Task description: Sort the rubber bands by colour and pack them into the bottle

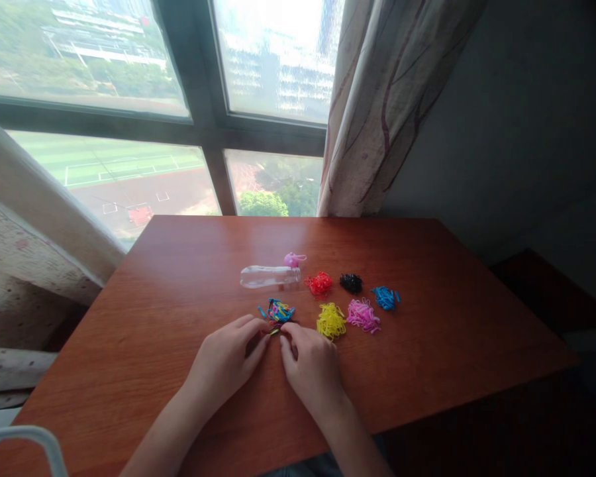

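My left hand point(232, 351) and my right hand point(310, 361) meet low over the table. Their thumbs and fingertips are pinched around a few small rubber bands point(275, 330), a yellow-green one among them; the fingers partly hide these. Just beyond the fingertips lies a loose pile of mixed-colour rubber bands point(279, 310), mostly blue with some yellow, pink and black. To the right of my right hand sit a yellow pile of bands point(331, 322) and a pink pile point(363, 315). Behind them are a red pile point(318, 284), a black pile point(351, 283) and a blue pile point(385, 298).
A clear plastic bottle point(268, 277) lies on its side behind the mixed pile, its mouth to the right. Touching or close to its neck is a pink cap with a loop point(293, 260). The wooden table point(451, 318) meets a window point(273, 179) and curtains point(372, 119).
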